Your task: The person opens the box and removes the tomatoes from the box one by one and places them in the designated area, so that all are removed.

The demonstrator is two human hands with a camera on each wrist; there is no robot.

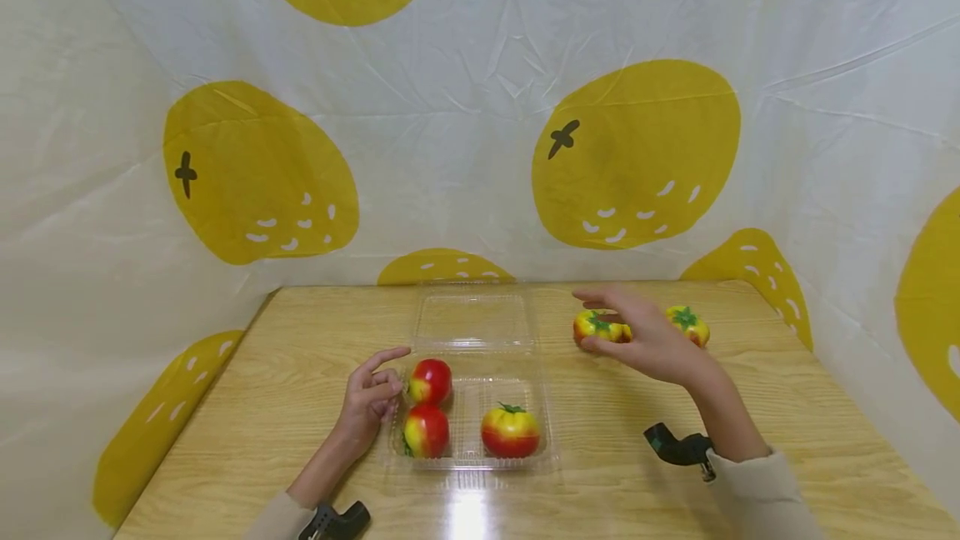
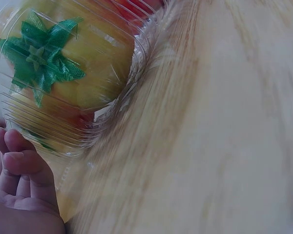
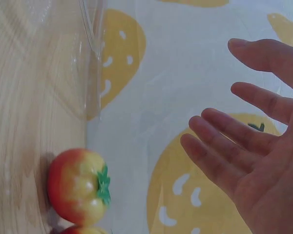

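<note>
A clear plastic clamshell box (image 1: 467,432) lies with its lid (image 1: 474,319) folded back. Inside are two artificial tomatoes on the left, a rear one (image 1: 431,382) and a front one (image 1: 426,431), and a third tomato (image 1: 510,432) on the right. My left hand (image 1: 365,402) pinches the box's left rim, its index finger stretched out; the left wrist view shows the fingertips (image 2: 15,141) at the rim, beside a leafy tomato (image 2: 83,63). My right hand (image 1: 645,338) holds nothing, its fingers spread over a yellow-red tomato (image 1: 592,327) at the back right.
Another tomato (image 1: 687,325) sits behind the right hand, and part of one more shows beneath the palm. The wooden table (image 1: 300,357) meets a white curtain (image 1: 450,182) with yellow fruit prints at its back edge and sides.
</note>
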